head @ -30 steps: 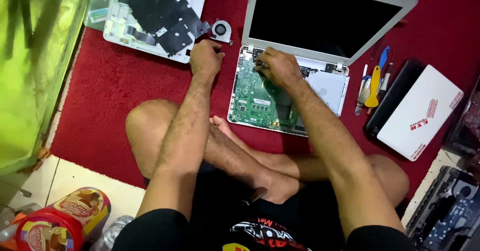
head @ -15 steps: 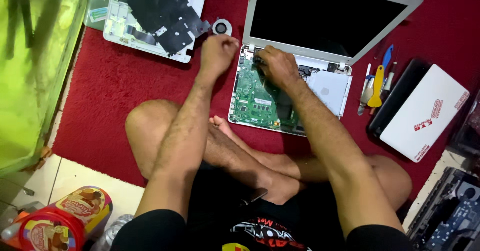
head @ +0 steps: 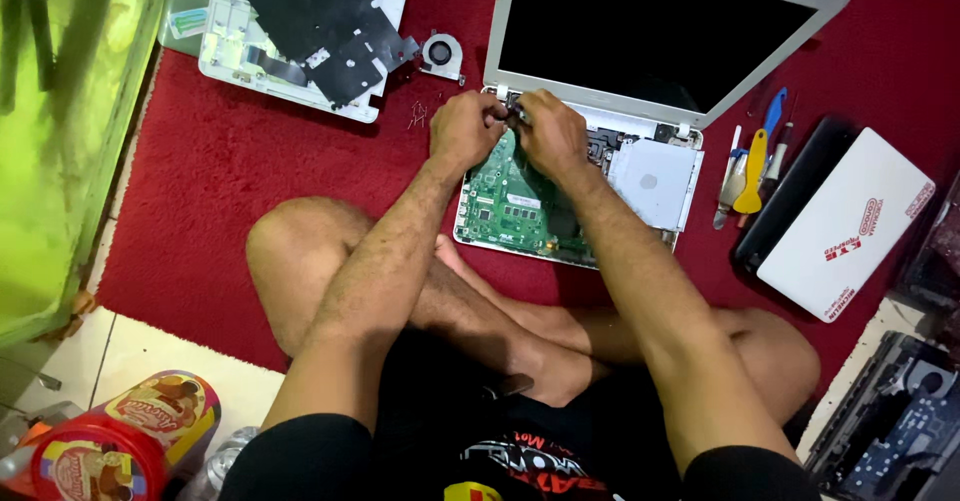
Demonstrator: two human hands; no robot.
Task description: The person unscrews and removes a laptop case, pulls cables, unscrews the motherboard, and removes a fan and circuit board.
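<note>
A white laptop lies open on the red carpet, its black screen [head: 650, 31] tilted back and its green motherboard [head: 505, 201] exposed in the base. Both my hands meet at the base's back left corner, by the hinge. My left hand [head: 465, 129] has its fingers curled and pinched toward a small dark part [head: 511, 111] at that corner. My right hand [head: 548, 136] pinches the same spot from the other side, its fingertips touching the left hand's. The part is too small to identify. My crossed legs [head: 330, 261] sit just in front of the laptop.
A small round fan [head: 441, 56] and loose screws [head: 418, 113] lie left of the laptop. A removed white cover with a black sheet [head: 310, 21] lies at the back left. Hand tools [head: 750, 161] and a white box [head: 850, 226] lie on the right. Snack tubs [head: 110, 441] stand front left.
My left hand has moved right, from the carpet near the fan to the laptop's hinge corner, joining the right hand. The right hand has shifted slightly toward that corner.
</note>
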